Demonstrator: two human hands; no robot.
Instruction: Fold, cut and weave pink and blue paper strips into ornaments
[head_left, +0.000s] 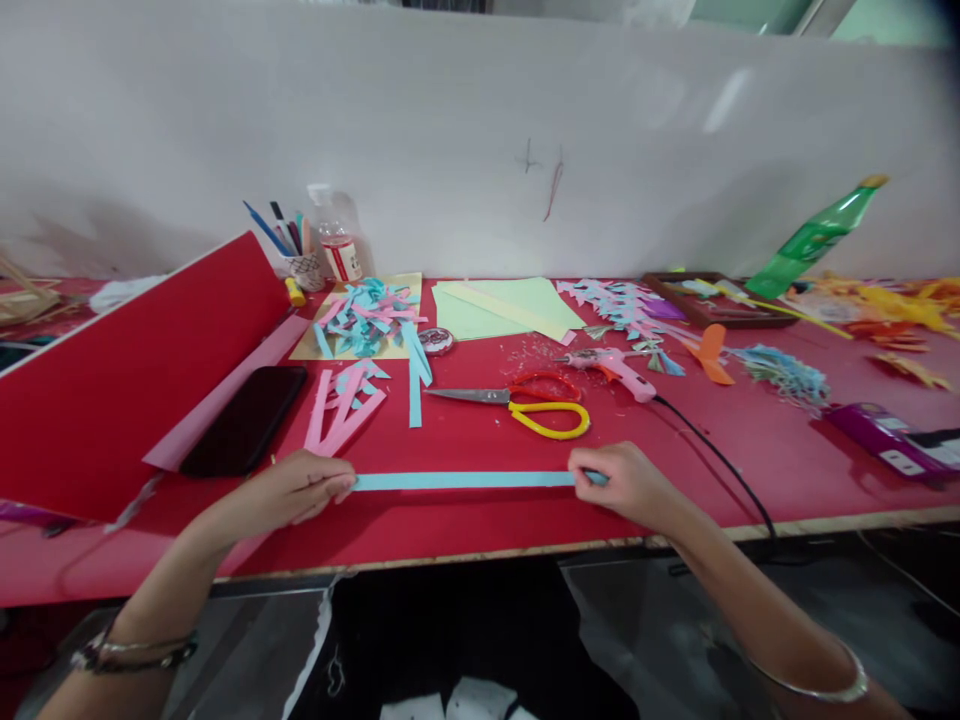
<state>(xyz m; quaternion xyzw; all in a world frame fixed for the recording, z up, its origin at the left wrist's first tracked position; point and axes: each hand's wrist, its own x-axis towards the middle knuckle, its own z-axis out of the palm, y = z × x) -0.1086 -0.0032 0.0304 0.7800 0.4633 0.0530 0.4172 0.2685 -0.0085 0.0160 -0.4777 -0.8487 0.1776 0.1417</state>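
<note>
A light blue paper strip [465,481] is stretched level just above the front part of the red table. My left hand [307,488] pinches its left end between thumb and fingers. At the other end, my right hand [622,482] is closed around the strip, and a short blue piece shows at the fist. Behind the strip lie scissors [517,396] with one red and one yellow handle loop. Pink paper strips [341,415] rest just beyond my left hand. A pink glue gun [615,370] lies behind my right hand, its black cord running to the table's front edge.
A heap of blue and pink curled strips [367,315] sits on yellow paper. Pale green sheets [487,310] lie at the back. On the left are a black phone [247,420] and a leaning red board [142,380]. A green bottle [814,240] tilts at the right.
</note>
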